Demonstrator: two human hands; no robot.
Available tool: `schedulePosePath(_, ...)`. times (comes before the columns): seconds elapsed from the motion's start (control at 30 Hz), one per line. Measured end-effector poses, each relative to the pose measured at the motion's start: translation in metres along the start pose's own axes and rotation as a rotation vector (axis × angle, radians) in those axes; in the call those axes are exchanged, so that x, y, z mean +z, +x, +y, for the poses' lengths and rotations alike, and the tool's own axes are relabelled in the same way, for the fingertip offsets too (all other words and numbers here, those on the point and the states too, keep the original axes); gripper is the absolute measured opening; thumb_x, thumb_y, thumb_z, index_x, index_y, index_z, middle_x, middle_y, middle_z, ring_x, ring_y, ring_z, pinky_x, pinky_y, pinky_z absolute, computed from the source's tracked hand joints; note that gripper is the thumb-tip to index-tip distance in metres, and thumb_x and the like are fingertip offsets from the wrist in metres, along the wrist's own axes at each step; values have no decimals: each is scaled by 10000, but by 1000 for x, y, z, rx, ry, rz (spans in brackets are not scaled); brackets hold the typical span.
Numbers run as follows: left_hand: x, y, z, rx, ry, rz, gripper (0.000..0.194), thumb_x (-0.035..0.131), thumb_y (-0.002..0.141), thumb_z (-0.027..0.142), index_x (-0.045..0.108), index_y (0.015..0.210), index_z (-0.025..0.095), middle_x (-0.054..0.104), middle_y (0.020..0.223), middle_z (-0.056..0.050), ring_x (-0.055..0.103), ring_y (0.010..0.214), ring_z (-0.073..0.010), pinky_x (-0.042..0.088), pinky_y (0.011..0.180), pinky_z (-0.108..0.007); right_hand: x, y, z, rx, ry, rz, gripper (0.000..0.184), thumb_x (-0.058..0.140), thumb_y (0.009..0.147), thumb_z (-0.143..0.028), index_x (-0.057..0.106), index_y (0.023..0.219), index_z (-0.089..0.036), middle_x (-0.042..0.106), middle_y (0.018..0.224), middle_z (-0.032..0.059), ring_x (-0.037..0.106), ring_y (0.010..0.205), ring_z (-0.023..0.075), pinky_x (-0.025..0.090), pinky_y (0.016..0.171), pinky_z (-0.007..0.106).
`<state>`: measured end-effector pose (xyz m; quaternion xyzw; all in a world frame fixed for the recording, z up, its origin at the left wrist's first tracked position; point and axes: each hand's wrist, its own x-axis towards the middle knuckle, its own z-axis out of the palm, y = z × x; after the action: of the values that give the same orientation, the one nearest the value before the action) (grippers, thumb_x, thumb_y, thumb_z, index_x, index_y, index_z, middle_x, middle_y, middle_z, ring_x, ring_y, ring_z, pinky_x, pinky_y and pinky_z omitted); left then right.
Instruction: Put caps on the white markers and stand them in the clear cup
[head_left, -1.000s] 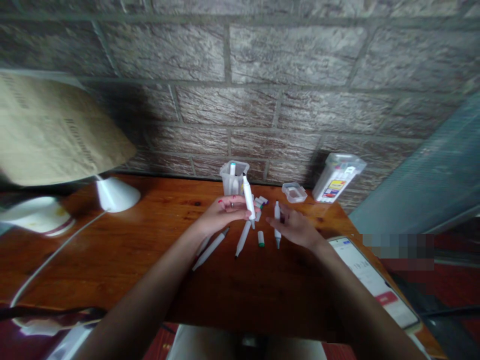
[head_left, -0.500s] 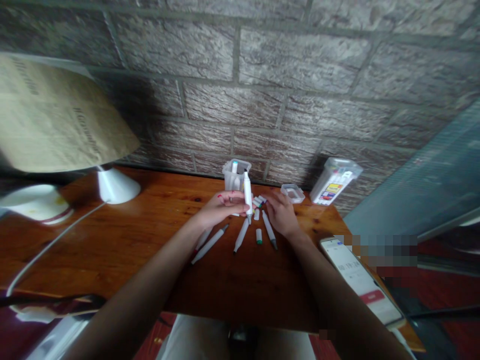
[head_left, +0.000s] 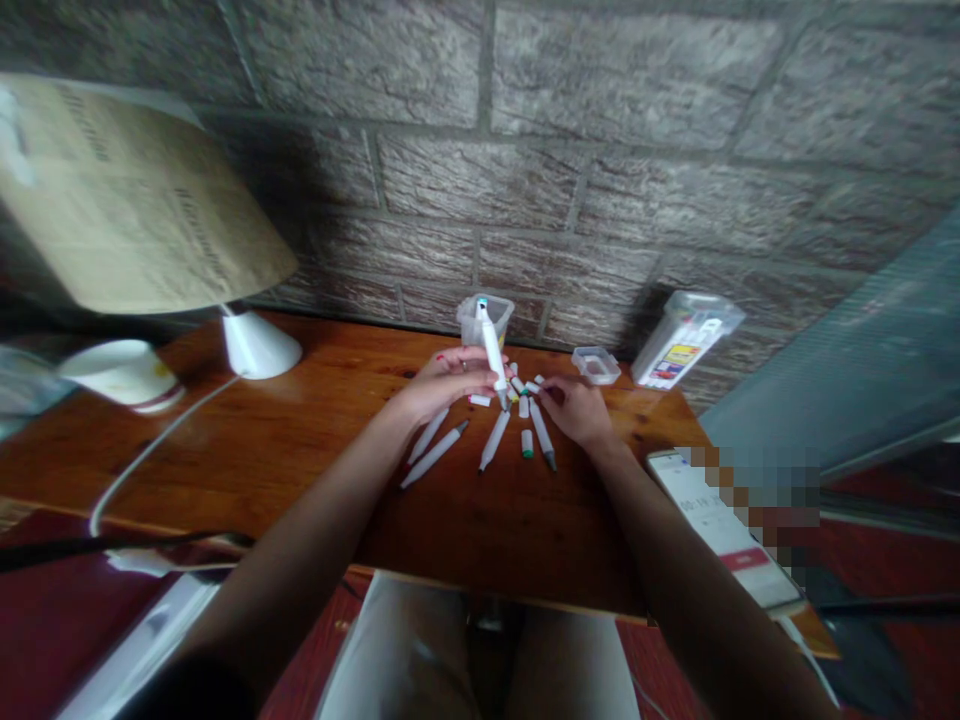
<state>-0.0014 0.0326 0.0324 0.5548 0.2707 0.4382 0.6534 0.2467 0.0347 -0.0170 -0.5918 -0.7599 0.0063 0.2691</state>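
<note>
My left hand [head_left: 450,388] is closed around a white marker [head_left: 493,348], held tilted with its grey uncapped tip pointing down. My right hand [head_left: 583,408] has its thumb and fingers pinched on a small white marker cap [head_left: 539,380] at the edge of the pile. Several loose caps lie between the hands, and a green-ended cap [head_left: 527,444] lies nearer to me. Uncapped white markers are spread on the wooden table, among them a middle marker [head_left: 494,442], a right marker [head_left: 541,432] and a left marker [head_left: 435,455].
Behind my left hand stands an open clear plastic box [head_left: 501,312] with a marker in it. A clear lid [head_left: 596,365] and a filled marker box [head_left: 684,342] are at the back right. A phone [head_left: 724,535] lies right; a lamp [head_left: 262,347] and paper cup [head_left: 124,375] stand left.
My right hand has drawn slightly back from the caps, its fingertips now pinched at one cap. Some caps have shifted. My left hand keeps the marker, and the camera view has tipped down.
</note>
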Motion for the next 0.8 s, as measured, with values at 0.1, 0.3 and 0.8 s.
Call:
schedulePosePath(0.1,1,1,-2,-14,-42,-5,425,877,629,278,731,995,119,768,958,-99,711,781,-158,560,774,-306,0,-1,1,0,-5,-12,160,648,856,-287,773,898,-197,780,918,84,696,795,213,514,804,328)
schedulePosePath(0.3,4,0,-5,-11,-146,-3,458,869,636,196,719,1060,110,770,981,-120,736,877,-213,556,877,-383,-10,-6,-6,-45,107,73,139,651,844,-289,761,855,-205,778,997,102,708,876,241,524,846,358)
schedulePosePath(0.8,-3,5,1,165,-345,109,353,816,704,132,719,1044,136,765,1056,-106,738,972,-218,553,923,-345,-32,-23,-53,292,1254,-61,278,853,672,-389,782,893,-237,721,762,-12,572,590,105,477,587,253)
